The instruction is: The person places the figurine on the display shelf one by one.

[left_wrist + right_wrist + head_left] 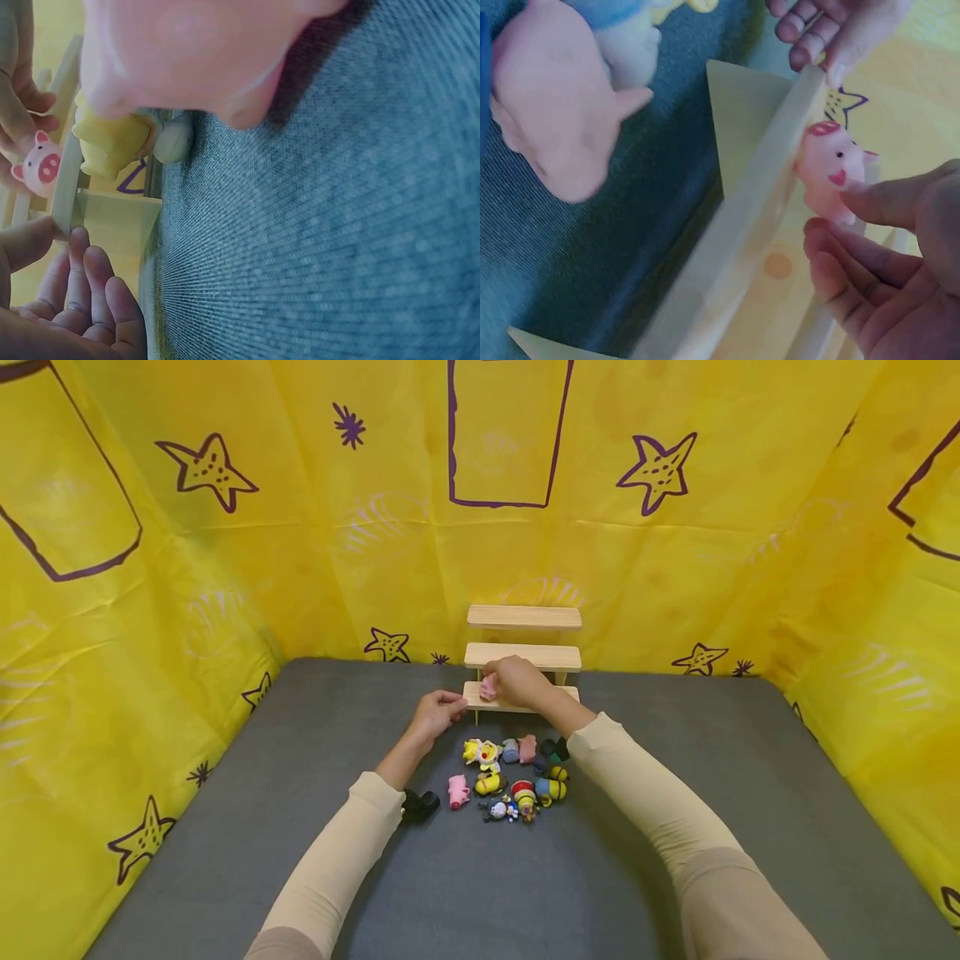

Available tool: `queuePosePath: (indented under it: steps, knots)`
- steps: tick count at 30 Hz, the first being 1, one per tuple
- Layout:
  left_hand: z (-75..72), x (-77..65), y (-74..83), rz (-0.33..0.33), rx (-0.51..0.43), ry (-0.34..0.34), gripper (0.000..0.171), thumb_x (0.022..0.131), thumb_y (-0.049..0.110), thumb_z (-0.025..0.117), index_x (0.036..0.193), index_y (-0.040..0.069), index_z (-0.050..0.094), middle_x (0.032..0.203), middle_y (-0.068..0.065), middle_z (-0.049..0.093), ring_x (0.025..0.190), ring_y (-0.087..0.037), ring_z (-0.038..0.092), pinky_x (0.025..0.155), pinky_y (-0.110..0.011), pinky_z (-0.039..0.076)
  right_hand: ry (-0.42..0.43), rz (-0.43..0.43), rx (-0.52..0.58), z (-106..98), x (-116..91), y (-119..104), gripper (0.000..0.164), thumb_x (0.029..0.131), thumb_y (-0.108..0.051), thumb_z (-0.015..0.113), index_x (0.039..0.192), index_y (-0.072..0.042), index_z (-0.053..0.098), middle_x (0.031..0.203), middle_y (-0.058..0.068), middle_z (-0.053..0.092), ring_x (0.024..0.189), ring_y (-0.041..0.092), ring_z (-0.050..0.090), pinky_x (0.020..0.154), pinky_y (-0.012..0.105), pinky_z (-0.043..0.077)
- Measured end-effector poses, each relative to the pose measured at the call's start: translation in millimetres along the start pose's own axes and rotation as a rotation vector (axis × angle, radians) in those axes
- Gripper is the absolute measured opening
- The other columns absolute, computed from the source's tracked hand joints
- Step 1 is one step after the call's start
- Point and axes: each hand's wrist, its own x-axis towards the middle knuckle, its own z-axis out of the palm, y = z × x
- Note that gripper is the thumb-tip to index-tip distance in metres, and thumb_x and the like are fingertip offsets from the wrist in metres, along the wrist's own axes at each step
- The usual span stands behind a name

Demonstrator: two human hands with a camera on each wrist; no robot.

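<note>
A pink pig figurine point(488, 687) is at the left part of the lowest step of a three-tier wooden display stand point(523, 656). My right hand point(522, 682) holds it between thumb and fingers; in the right wrist view the pig point(826, 169) lies against the board, its snout toward the left end. With thumb and index finger, my left hand point(435, 717) pinches the left end of that step, its other fingers loosely extended in the left wrist view. Another pink pig figurine point(458, 792) lies on the grey cloth in front of the stand.
Several small toys lie in a group before the stand, among them a yellow-and-white figurine point(482, 752), a minion figure point(551, 789) and a red-and-yellow figure point(523, 797). A black object point(422, 806) sits by the left forearm. Yellow printed curtain point(420, 568) hangs behind.
</note>
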Motion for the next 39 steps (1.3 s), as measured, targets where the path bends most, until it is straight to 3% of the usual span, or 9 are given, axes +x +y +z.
queuePosePath:
  steps: [9, 12, 19, 27, 33, 39]
  knots:
    - [0.0, -1.3, -3.3, 0.016, -0.01, -0.007, 0.03, 0.095, 0.022, 0.063, 0.117, 0.002, 0.063, 0.104, -0.013, 0.065, 0.084, -0.018, 0.058, 0.076, -0.03, 0.047, -0.009, -0.029, 0.108, 14.0, -0.3, -1.0, 0.024, 0.098, -0.017, 0.057, 0.111, -0.002, 0.071, 0.097, 0.013, 0.072, 0.085, 0.025, 0.06, 0.081, 0.038, 0.048]
    - [-0.1, -1.6, -3.0, 0.015, -0.007, -0.006, 0.03, 0.095, 0.023, 0.063, 0.117, 0.003, 0.063, 0.105, -0.013, 0.065, 0.085, -0.019, 0.059, 0.076, -0.029, 0.047, 0.036, -0.015, 0.089, 14.6, -0.9, -1.8, 0.025, 0.098, -0.022, 0.059, 0.109, -0.003, 0.071, 0.095, 0.013, 0.07, 0.083, 0.024, 0.058, 0.078, 0.037, 0.047]
    - [-1.1, -0.6, -2.2, 0.011, -0.007, -0.008, 0.03, 0.096, 0.024, 0.063, 0.118, 0.003, 0.063, 0.106, -0.014, 0.066, 0.087, -0.02, 0.059, 0.078, -0.031, 0.048, 0.084, 0.051, -0.003, 13.1, -9.4, -7.3, 0.046, 0.085, -0.045, 0.072, 0.107, -0.004, 0.07, 0.096, 0.012, 0.065, 0.082, 0.023, 0.057, 0.072, 0.035, 0.048]
    - [-2.3, -0.2, -2.3, -0.001, 0.003, -0.005, 0.03, 0.095, 0.024, 0.063, 0.118, 0.005, 0.063, 0.106, -0.012, 0.065, 0.087, -0.02, 0.059, 0.078, -0.03, 0.047, 0.065, 0.006, 0.065, 14.2, -10.5, -0.9, 0.032, 0.087, -0.02, 0.073, 0.114, -0.003, 0.07, 0.103, 0.013, 0.069, 0.091, 0.026, 0.059, 0.084, 0.038, 0.049]
    - [-2.6, -0.3, -1.5, -0.01, 0.016, 0.006, 0.03, 0.096, 0.026, 0.062, 0.119, 0.006, 0.063, 0.107, -0.012, 0.065, 0.089, -0.02, 0.06, 0.078, -0.03, 0.047, 0.084, -0.042, 0.125, 14.0, -10.9, 8.0, 0.027, 0.087, -0.003, 0.064, 0.114, -0.005, 0.07, 0.104, 0.014, 0.07, 0.091, 0.026, 0.061, 0.083, 0.039, 0.049]
    - [0.1, -0.4, -0.9, -0.008, 0.02, 0.005, 0.03, 0.096, 0.025, 0.063, 0.119, 0.006, 0.063, 0.109, -0.013, 0.066, 0.091, -0.022, 0.06, 0.08, -0.03, 0.047, 0.14, -0.042, 0.174, 6.0, -23.9, 14.3, 0.028, 0.089, -0.003, 0.062, 0.117, -0.003, 0.068, 0.107, 0.017, 0.069, 0.1, 0.032, 0.062, 0.089, 0.044, 0.049]
